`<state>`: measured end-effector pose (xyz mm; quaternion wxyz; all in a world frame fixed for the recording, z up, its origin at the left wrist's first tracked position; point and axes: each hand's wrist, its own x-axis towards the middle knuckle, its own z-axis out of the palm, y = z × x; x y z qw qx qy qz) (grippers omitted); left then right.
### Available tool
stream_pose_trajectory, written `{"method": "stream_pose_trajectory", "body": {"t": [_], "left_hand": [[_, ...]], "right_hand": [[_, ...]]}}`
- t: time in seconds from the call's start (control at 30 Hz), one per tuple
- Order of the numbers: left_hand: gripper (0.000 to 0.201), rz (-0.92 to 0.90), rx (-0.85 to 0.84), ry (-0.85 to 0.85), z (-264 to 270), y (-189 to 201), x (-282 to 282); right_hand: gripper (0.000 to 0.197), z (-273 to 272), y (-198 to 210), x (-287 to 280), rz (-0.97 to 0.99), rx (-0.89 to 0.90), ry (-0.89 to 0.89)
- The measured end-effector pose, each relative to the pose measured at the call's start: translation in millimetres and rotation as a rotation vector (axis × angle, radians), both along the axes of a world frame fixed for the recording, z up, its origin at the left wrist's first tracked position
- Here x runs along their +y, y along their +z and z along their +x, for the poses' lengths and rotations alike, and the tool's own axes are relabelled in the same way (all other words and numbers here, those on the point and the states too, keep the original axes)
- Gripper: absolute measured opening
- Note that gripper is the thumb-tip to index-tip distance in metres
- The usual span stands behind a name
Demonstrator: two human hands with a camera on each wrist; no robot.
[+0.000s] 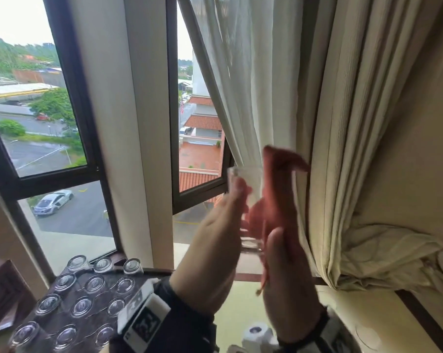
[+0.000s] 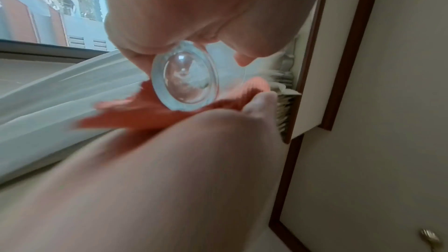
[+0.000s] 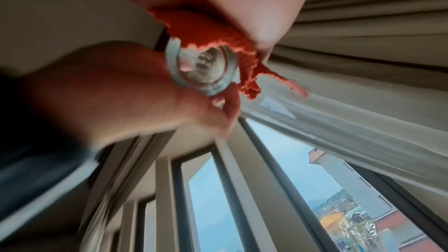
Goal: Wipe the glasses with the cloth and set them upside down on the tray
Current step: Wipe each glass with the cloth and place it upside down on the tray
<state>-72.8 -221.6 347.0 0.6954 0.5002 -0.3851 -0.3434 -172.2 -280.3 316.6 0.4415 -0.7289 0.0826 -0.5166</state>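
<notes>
Both hands are raised before the window: the left hand (image 1: 215, 240) grips a clear glass (image 1: 246, 189) around its side, while the right hand (image 1: 284, 271) holds the red cloth (image 1: 274, 189) against it. Upturned glasses (image 1: 83, 305) stand on the tray (image 1: 70, 291), lower left.

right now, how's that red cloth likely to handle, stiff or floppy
Probably floppy: the red cloth drapes around the glass and its free corner flaps up. Likely light, since the right hand holds it bunched. Its frayed-looking edge may snag.
</notes>
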Motion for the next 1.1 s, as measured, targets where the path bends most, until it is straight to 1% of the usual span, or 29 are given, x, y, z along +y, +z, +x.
{"method": "stream_pose_trajectory", "body": {"t": [0.03, 0.07, 0.1, 0.13, 0.2, 0.23, 0.27, 0.3, 0.33, 0.4, 0.43, 0.47, 0.5, 0.53, 0.57, 0.6, 0.63, 0.67, 0.77, 0.83, 0.87, 0.9, 0.93, 0.97, 1.0, 1.03, 1.07, 1.1], "left_hand": [[0.063, -0.003, 0.045, 0.038, 6.4, 2.8, -0.5], [0.063, -0.016, 0.071, 0.072, 12.7, 4.2, -1.7], [0.059, -0.030, 0.081, 0.103, 17.5, 5.5, -2.5], [0.054, -0.035, 0.080, 0.119, 20.1, 6.8, -2.1], [0.051, -0.032, 0.051, 0.099, 17.4, 7.6, -0.3], [0.052, -0.024, 0.039, 0.069, 13.6, 5.5, 0.1], [0.052, -0.018, 0.034, 0.033, 9.5, 0.7, -0.2], [0.051, -0.025, 0.031, -0.001, 3.9, -3.5, -1.0], [0.051, -0.036, 0.028, -0.020, -1.1, -7.1, -1.8], [0.052, -0.055, 0.011, -0.004, -9.0, -10.6, -4.7], [0.056, -0.059, -0.001, 0.008, -10.9, -10.1, -5.6], [0.058, -0.055, -0.011, 0.018, -11.3, -8.6, -6.7], [0.060, -0.047, -0.011, 0.036, -9.4, -6.8, -7.8], [0.059, -0.028, 0.000, 0.062, -4.7, -5.6, -9.3], [0.058, -0.005, 0.022, 0.083, 1.1, -3.5, -10.0], [0.056, 0.006, 0.048, 0.103, 7.8, -2.2, -10.0], [0.055, 0.004, 0.084, 0.115, 14.1, -0.8, -9.1], [0.056, 0.002, 0.119, 0.117, 19.4, 0.3, -8.0], [0.055, -0.002, 0.131, 0.103, 26.0, -2.5, -6.9], [0.052, -0.014, 0.116, 0.051, 19.6, -7.4, -6.2], [0.050, -0.016, 0.096, 0.025, 13.7, -10.9, -5.6], [0.047, -0.015, 0.072, 0.018, 7.7, -15.4, -5.9], [0.046, -0.015, 0.056, 0.026, 2.5, -20.4, -6.6], [0.045, -0.015, 0.046, 0.038, -1.2, -25.8, -7.4], [0.047, -0.010, 0.039, 0.052, -4.3, -29.0, -7.7], [0.051, 0.000, 0.039, 0.067, -5.8, -30.6, -8.7], [0.053, 0.013, 0.053, 0.081, -5.1, -30.3, -9.0], [0.053, 0.021, 0.083, 0.087, -3.8, -28.0, -8.7]], "right_hand": [[0.068, 3.0, -9.2, 6.2, -0.096, -0.001, 0.045], [0.063, 4.7, -20.8, 10.3, -0.149, -0.009, 0.093], [0.059, 5.4, -30.0, 11.2, -0.146, -0.002, 0.109], [0.058, 6.2, -37.5, 11.2, -0.093, 0.010, 0.110], [0.067, 4.7, -41.6, 8.6, 0.078, 0.036, 0.091], [0.071, 3.2, -38.0, 5.8, 0.122, 0.057, 0.080], [0.071, 2.5, -30.7, 0.2, 0.153, 0.067, 0.082], [0.067, 1.3, -19.4, -5.6, 0.200, 0.072, 0.086], [0.059, -0.1, -7.8, -10.1, 0.255, 0.084, 0.094], [0.037, -7.3, 12.4, -13.3, 0.328, 0.084, 0.148], [0.030, -7.0, 17.3, -12.9, 0.354, 0.092, 0.160], [0.032, -6.5, 19.8, -10.5, 0.350, 0.082, 0.154], [0.045, -3.6, 19.9, -7.0, 0.260, 0.042, 0.119], [0.062, 1.5, 19.3, -1.2, 0.127, 0.030, 0.083], [0.071, 4.3, 10.7, 3.6, -0.028, 0.038, 0.081], [0.068, 5.4, -3.8, 5.5, -0.168, 0.075, 0.076], [0.063, 6.5, -15.9, 8.8, -0.242, 0.097, 0.088], [0.059, 7.8, -25.9, 11.3, -0.239, 0.082, 0.104], [0.061, 7.0, -44.6, 10.5, -0.008, -0.011, 0.199], [0.070, 5.5, -43.7, 3.2, 0.132, -0.013, 0.151], [0.077, 5.0, -36.4, -2.1, 0.196, -0.010, 0.143], [0.079, 3.2, -28.3, -8.0, 0.240, 0.016, 0.132], [0.073, 2.1, -16.0, -11.1, 0.295, 0.056, 0.134], [0.061, 1.1, -7.9, -13.4, 0.344, 0.088, 0.153], [0.056, 1.2, -0.8, -14.0, 0.377, 0.095, 0.162], [0.059, 1.2, 1.5, -13.8, 0.361, 0.083, 0.145], [0.068, 2.5, 1.8, -10.5, 0.285, 0.068, 0.111], [0.072, 4.7, -1.6, -5.6, 0.177, 0.062, 0.076]]}}
